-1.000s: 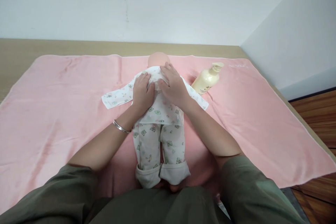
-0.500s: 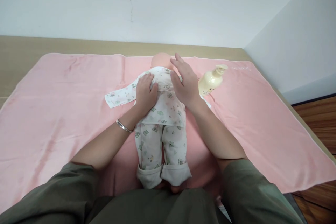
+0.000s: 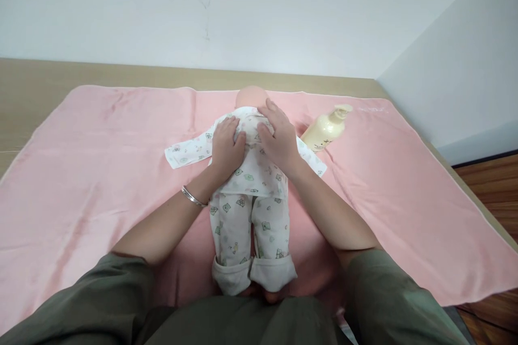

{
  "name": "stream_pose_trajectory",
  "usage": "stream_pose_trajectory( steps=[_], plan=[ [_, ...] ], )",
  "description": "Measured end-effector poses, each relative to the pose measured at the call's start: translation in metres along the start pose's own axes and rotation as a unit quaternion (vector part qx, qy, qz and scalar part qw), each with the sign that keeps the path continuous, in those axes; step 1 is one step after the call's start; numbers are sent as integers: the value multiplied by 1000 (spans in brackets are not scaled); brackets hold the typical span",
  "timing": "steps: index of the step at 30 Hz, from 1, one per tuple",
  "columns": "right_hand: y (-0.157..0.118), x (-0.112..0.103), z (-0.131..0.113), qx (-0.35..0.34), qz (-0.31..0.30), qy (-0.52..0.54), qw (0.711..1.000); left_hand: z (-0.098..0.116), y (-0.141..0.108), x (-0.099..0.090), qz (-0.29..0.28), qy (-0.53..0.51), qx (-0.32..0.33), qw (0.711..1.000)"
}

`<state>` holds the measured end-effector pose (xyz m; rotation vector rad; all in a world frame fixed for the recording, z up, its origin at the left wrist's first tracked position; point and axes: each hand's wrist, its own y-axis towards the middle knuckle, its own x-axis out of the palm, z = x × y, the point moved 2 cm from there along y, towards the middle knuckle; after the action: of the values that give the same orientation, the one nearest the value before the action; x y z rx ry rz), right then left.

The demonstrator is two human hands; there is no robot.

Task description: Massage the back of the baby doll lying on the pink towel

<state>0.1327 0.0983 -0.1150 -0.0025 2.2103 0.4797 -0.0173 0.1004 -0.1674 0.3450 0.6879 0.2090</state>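
A baby doll (image 3: 251,172) lies on a pink blanket (image 3: 121,172), its bald head (image 3: 251,96) at the far end and its feet close to my body. It wears a white printed top and matching pants (image 3: 234,232) with turned-up cuffs; its face is hidden from me. My left hand (image 3: 227,145) rests flat on the left side of the upper torso, fingers stretched out. On the right side of the upper torso lies my right hand (image 3: 279,137), fingers also extended. Neither hand grips anything. The sleeves spread out to both sides.
A pale yellow pump bottle (image 3: 326,128) is on the blanket to the right of the doll, beside the right sleeve. Behind the blanket runs the wooden tabletop's edge (image 3: 162,74), against a white wall (image 3: 121,11). Brown wood panels (image 3: 491,183) show at far right.
My right hand has come down from a raised position onto the doll's upper torso. My left hand has stayed in place on the doll. The view has shifted slightly.
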Motion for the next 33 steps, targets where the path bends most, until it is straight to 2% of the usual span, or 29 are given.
stream_pose_trajectory(
  steps=[5, 9, 13, 18, 20, 23, 27, 30, 31, 33],
  plan=[
    [-6, 22, 4, -35, -23, -69, 997, 0, 0, 0, 2, 2, 0, 1000],
    [-5, 8, -2, -51, 20, -98, 994, 1, 0, -1, -2, -1, -5, 1000],
    [-6, -3, -7, -32, 46, -90, 994, 1, 0, -3, -6, -2, -3, 1000],
    [-7, 19, -5, -35, -58, -98, 993, 1, 0, -3, -15, 3, 9, 1000],
    [-4, 15, -6, -39, -61, -109, 991, 0, 1, -3, -16, 3, 6, 1000],
    [3, -15, -10, -34, -5, -125, 992, -3, 2, -4, -19, -9, -7, 1000],
    [9, -74, -5, -21, 117, -145, 982, 8, 4, -12, -28, -23, -55, 998],
    [13, -109, 13, -32, 196, -171, 965, 36, 10, -24, -12, -67, -95, 993],
    [15, -117, 22, -36, 209, -178, 961, 47, 14, -27, -13, -99, -93, 991],
    [22, -125, 40, -33, 210, -189, 959, 71, 28, -26, -52, -183, -64, 980]
  ],
)
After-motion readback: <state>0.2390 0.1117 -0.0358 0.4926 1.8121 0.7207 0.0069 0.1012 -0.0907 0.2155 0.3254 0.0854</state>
